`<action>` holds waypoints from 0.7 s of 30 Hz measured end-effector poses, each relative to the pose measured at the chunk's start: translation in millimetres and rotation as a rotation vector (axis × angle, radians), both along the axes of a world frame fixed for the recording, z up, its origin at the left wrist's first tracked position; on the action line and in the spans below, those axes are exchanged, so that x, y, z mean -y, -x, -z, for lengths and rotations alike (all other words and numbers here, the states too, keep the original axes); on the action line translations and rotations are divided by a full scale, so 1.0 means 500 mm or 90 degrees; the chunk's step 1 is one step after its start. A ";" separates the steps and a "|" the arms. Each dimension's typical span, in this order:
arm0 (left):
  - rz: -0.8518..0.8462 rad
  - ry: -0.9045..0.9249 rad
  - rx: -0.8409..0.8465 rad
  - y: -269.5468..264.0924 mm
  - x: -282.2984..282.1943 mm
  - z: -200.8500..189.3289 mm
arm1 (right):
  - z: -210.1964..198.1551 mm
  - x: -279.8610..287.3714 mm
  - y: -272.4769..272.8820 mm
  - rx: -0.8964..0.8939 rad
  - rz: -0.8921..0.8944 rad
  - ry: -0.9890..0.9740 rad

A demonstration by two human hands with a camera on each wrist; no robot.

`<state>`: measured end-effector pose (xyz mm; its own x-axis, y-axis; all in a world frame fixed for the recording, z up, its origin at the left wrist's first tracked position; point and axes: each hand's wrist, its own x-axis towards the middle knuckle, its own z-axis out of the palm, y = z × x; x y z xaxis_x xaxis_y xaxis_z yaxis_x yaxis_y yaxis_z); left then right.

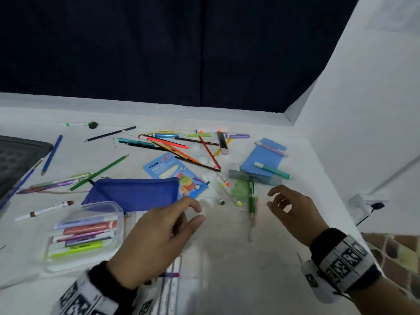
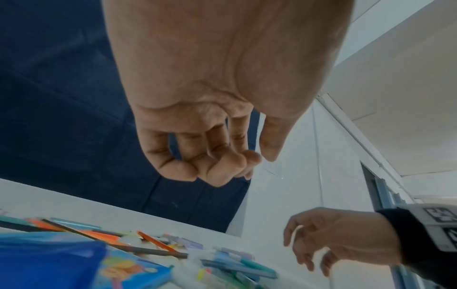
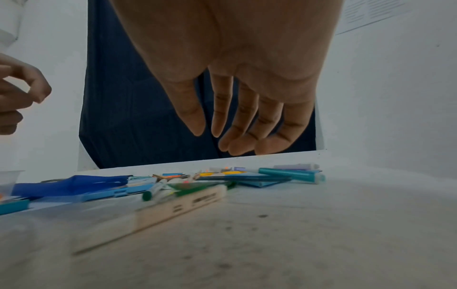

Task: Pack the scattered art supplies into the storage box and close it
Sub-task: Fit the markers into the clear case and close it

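Pens and coloured pencils lie scattered across the white table [image 1: 227, 258] in the head view, where we see our left hand [image 1: 156, 242] hovering just right of the clear plastic storage box [image 1: 86, 235], its fingers loosely curled, thumb and forefinger apart, gripping nothing. The box sits open at the table's near left and holds a stack of markers. Just behind it lies the flat blue fabric pencil pouch [image 1: 134, 194], overlapping the blue neon-crayon packet [image 1: 177, 176]. Our right hand [image 1: 295, 212] hangs above the table on the near right, fingers bent and spread, empty, close to the green marker [image 1: 251, 201] and the pale wooden stick [image 1: 253, 219] beside it. Farther right a blue notepad [image 1: 261, 160] carries a teal marker [image 1: 272, 170]. From the left wrist we see the left hand [image 2: 210, 117] from below, fingers [image 2: 180, 170] folded loosely toward the palm with the thumb standing off from them, nothing between; the pouch [image 2: 44, 260] and packet [image 2: 131, 271] blur below, and the right hand [image 2: 333, 244] hangs at right. From the right wrist, the right hand [image 3: 235, 78] has its fingers [image 3: 267, 125] nearly straight, side by side and pointing down, touching nothing; under them lie the wooden stick [image 3: 160, 213], the green marker [image 3: 197, 190] and the teal marker [image 3: 291, 174], with the pouch [image 3: 69, 185] at left.
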<state>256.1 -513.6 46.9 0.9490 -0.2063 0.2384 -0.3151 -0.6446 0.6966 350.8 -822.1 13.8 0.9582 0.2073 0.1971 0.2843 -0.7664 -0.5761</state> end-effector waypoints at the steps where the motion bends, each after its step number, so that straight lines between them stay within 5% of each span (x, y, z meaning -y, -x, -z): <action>1: 0.011 -0.003 -0.007 -0.015 0.027 0.003 | 0.000 0.021 -0.016 0.009 0.000 0.010; 7: 0.042 -0.124 -0.067 -0.116 0.156 0.023 | 0.007 0.106 -0.121 -0.015 -0.023 0.097; 15: 0.110 -0.435 -0.140 -0.193 0.281 0.067 | 0.020 0.119 -0.240 -0.148 -0.071 0.256; 21: 0.098 -0.430 -0.172 -0.208 0.309 0.060 | 0.026 0.099 -0.275 -0.137 -0.102 0.352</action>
